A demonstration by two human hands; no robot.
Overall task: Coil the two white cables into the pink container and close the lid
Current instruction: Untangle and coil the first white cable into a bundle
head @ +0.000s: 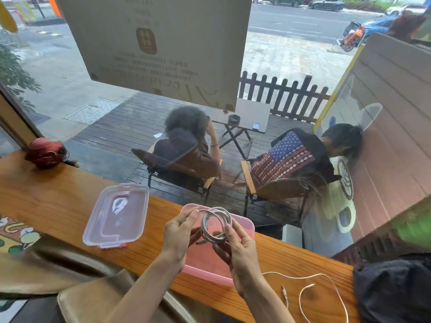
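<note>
A white cable wound into a coil (215, 223) is held above the open pink container (242, 226), which rests on the wooden counter. My left hand (178, 236) pinches the coil's left side and my right hand (238, 249) grips its lower right. The second white cable (321, 290) lies loose and uncoiled on the counter to the right of the container. The clear lid with pink clips (117, 216) lies flat on the counter to the left of the container.
The narrow wooden counter (58, 197) runs along a window. A red helmet (46, 152) sits at its far left and a dark bag (394, 287) at its right end. A patterned cloth (16, 234) lies near left. Two people sit outside the glass.
</note>
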